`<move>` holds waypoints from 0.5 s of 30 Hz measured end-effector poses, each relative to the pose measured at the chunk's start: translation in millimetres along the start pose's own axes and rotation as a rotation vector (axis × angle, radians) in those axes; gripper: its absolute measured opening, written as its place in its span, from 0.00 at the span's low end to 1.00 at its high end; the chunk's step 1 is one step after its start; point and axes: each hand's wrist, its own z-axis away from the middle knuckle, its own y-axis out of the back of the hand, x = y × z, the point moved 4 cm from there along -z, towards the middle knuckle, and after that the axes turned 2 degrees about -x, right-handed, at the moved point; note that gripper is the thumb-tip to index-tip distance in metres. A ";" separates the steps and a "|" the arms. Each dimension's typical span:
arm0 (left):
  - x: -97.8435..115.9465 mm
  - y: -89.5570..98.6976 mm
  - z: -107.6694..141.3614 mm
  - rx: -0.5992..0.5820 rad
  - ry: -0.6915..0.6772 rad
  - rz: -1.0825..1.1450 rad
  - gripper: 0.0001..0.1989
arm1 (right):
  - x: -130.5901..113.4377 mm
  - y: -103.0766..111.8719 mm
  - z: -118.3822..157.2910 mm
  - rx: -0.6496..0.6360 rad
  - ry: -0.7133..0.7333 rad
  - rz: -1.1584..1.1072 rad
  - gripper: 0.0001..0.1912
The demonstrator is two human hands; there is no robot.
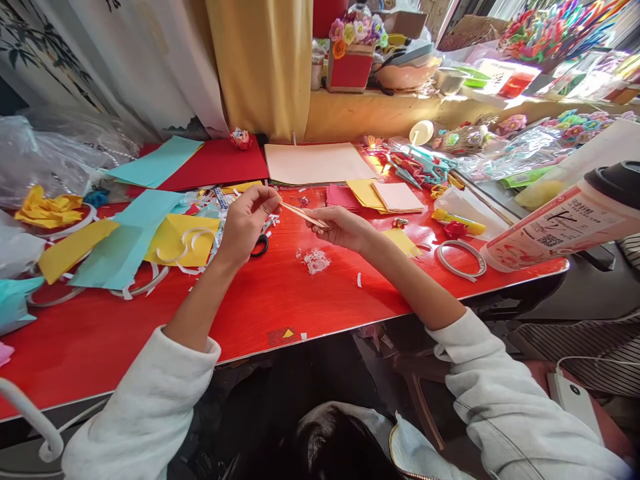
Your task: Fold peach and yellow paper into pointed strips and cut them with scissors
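Observation:
Between my two hands stretches a narrow, pale peach strip that looks like folded paper. My left hand pinches its left end between thumb and fingertips. The other end lies in the closed fingers of my right hand, slightly lower. Both hands are held above the red table. A black ring-shaped handle shows just beside my left hand. Below the strip, a small heap of whitish scraps lies on the table. A stack of pale pink paper squares sits beyond my right hand.
Yellow paper and blue paper are spread on the left. Large peach sheets lie at the back. A roll of white tape, a yellow glue tube and a tilted drink cup occupy the right.

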 end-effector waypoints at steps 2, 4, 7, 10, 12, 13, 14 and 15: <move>-1.4 0.5 -1.5 0.000 0.074 0.049 0.13 | -4.3 2.8 0.4 0.072 0.148 0.089 0.05; -3.5 0.9 -2.1 -0.004 0.174 0.070 0.20 | -9.5 4.1 2.0 0.131 0.319 0.218 0.08; -5.3 0.9 -1.4 -0.026 0.288 0.061 0.24 | -15.2 2.5 5.6 0.201 0.514 0.462 0.13; -3.8 -1.1 -0.3 -0.085 0.305 0.060 0.23 | -19.6 -0.8 10.8 0.297 0.661 0.713 0.13; -2.5 -1.9 0.5 -0.104 0.288 0.039 0.22 | -21.9 -3.5 14.5 0.334 0.730 0.837 0.12; -2.1 -2.2 0.9 -0.107 0.280 0.021 0.21 | -22.9 -5.0 16.2 0.341 0.756 0.888 0.11; -1.9 -2.3 1.2 -0.108 0.270 0.002 0.20 | -23.7 -6.4 17.7 0.342 0.777 0.936 0.10; -1.8 -2.6 1.6 -0.109 0.259 -0.015 0.19 | -24.5 -7.7 19.2 0.340 0.795 0.980 0.10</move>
